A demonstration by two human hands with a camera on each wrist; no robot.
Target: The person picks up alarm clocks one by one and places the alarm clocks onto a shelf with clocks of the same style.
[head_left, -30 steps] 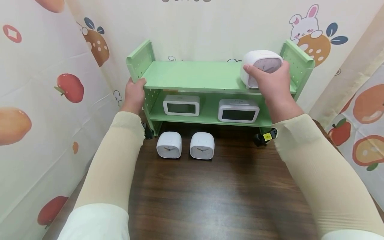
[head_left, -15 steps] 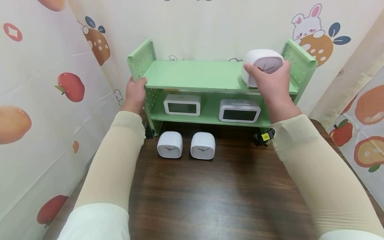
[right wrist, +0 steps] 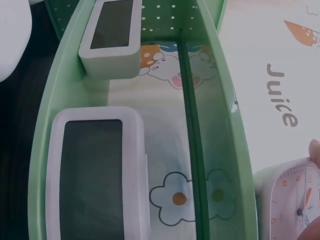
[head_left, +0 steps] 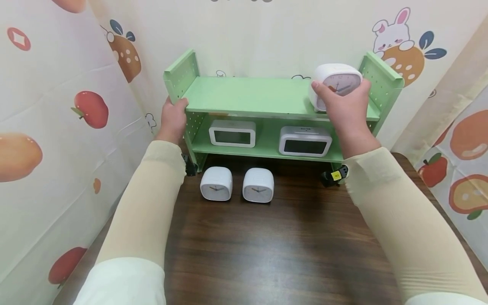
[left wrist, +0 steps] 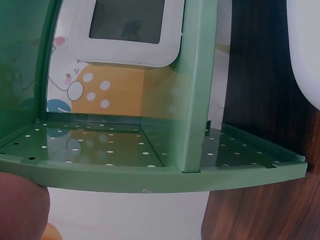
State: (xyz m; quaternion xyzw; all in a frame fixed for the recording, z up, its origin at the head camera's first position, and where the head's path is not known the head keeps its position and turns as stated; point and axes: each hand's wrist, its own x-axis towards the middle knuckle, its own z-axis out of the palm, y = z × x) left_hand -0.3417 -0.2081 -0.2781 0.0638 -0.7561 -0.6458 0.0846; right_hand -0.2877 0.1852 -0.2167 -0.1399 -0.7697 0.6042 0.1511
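Observation:
A white analog alarm clock [head_left: 335, 71] is at the right end of the green shelf's top board [head_left: 244, 93], its dial facing forward. My right hand [head_left: 347, 110] grips it from the front, thumb on its left side and fingers round its right. At the shelf's left end my left hand [head_left: 173, 120] holds the side panel, thumb over the top board's corner. On the lower board sit two white digital clocks, the left one [head_left: 232, 133] and the right one [head_left: 306, 141]. In the right wrist view part of the gripped alarm clock [right wrist: 295, 200] shows at the lower right.
Two more white analog clocks, a left one [head_left: 216, 184] and a right one [head_left: 258, 185], stand on the dark wooden table [head_left: 244, 254] in front of the shelf. A printed curtain [head_left: 267, 38] hangs behind it and along both sides.
The whole head view has shifted slightly to the right. Both hands keep their hold, and the alarm clock stays at the right end of the top board.

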